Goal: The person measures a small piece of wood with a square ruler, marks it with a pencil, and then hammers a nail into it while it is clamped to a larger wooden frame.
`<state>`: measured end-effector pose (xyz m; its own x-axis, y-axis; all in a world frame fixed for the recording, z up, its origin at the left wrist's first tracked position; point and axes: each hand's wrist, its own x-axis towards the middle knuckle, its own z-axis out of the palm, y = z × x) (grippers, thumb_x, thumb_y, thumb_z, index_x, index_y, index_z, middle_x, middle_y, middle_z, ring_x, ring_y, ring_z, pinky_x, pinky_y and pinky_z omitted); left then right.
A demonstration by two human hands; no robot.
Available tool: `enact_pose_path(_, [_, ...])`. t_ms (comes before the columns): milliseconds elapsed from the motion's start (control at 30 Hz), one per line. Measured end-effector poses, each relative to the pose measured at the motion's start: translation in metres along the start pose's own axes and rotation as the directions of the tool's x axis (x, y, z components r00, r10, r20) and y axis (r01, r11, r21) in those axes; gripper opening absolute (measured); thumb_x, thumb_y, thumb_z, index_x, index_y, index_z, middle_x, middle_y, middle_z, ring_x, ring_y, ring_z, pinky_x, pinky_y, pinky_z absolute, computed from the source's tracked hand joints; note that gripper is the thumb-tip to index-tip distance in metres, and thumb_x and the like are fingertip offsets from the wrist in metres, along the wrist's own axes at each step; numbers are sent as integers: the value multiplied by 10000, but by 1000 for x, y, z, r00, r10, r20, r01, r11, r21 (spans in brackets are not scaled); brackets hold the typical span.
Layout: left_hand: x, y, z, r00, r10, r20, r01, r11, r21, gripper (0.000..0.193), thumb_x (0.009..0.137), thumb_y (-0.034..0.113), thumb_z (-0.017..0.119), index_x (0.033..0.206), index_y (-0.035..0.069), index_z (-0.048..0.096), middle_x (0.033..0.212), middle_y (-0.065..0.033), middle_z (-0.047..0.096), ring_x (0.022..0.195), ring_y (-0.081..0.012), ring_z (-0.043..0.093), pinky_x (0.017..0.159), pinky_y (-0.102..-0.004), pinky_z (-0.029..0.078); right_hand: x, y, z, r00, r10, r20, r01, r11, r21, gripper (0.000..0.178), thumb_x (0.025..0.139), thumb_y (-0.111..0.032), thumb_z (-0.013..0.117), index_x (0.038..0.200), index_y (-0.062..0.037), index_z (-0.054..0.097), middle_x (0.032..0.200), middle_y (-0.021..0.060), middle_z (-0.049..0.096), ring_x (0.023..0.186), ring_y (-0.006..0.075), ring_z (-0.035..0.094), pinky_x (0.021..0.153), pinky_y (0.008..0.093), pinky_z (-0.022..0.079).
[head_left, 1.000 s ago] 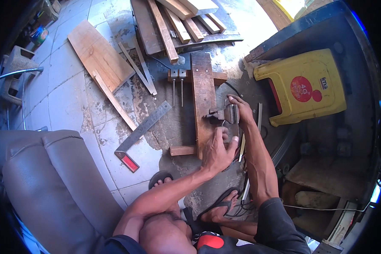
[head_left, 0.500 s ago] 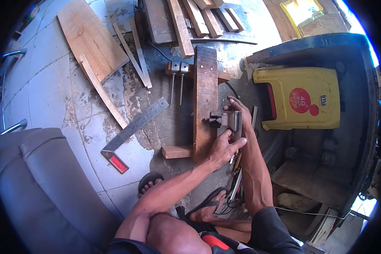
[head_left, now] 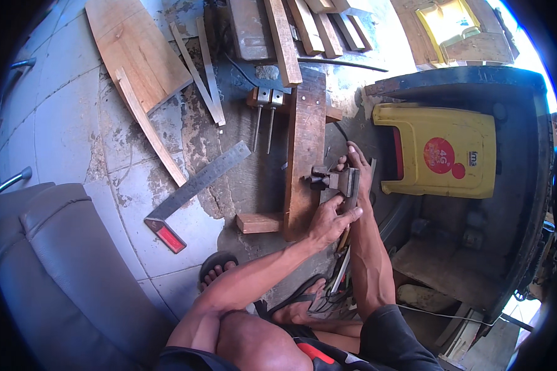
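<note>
Both the left hand [head_left: 331,224] and the right hand [head_left: 364,178] were at a metal vise [head_left: 332,180]: the left, nearer the person, seemed closed about the near end of its narrow plate [head_left: 351,185]; the right lay along its right side, fingers partly extended — whether gripping, I could not tell. The vise sat between them at a wooden plank's [head_left: 306,123] right edge, plate and plank both running lengthwise away. Beyond lay wooden battens [head_left: 282,43].

The blocky metal clamp [head_left: 334,180] is grey; the long, flat wooden beam [head_left: 305,151] is reddish brown with darker stains. The boxy plastic stool [head_left: 470,133] is yellow with red circles [head_left: 439,155], the L-shaped metal square [head_left: 199,180] grey with a red panel [head_left: 169,237], the padded seat [head_left: 65,253] brownish grey.
</note>
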<state>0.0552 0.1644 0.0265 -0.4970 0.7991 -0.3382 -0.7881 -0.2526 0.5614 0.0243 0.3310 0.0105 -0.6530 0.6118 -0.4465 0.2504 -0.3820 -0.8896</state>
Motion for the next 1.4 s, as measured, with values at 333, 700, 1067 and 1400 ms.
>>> enact_pose_path(333, [-3,12,0,1000,-20,2,20,998,61,309,958,303,746,1005,28,613,778,-11,617,661,-69,551,606,-260,447,6,-2,1,991,122,-54,-126,989,-74,364,1007,-193,652,1331,-28,625,771,82,667,623,188,681,569,306,551])
enact_pose_path(700, [-5,13,3,998,-67,-11,66,997,-35,292,956,298,754,968,49,603,725,-1,616,635,-63,541,579,-249,424,4,-9,9,978,200,-63,-209,961,-180,366,999,-208,643,1317,-26,636,773,67,663,640,187,692,578,290,546])
enact_pose_path(1067, [-6,17,5,999,-32,-30,32,999,3,333,946,340,765,945,59,587,682,-1,621,553,-55,522,506,-246,400,11,-11,2,913,407,-36,-408,910,-72,300,979,-205,641,1241,-61,631,823,47,675,700,186,699,579,284,549])
enact_pose_path(1400, [-8,15,6,998,-20,-56,19,999,-31,361,940,356,767,1013,46,597,692,-11,620,526,-69,523,478,-255,403,25,20,-12,890,452,67,-456,888,67,273,951,-143,651,1195,-27,612,874,103,685,719,200,673,611,295,558])
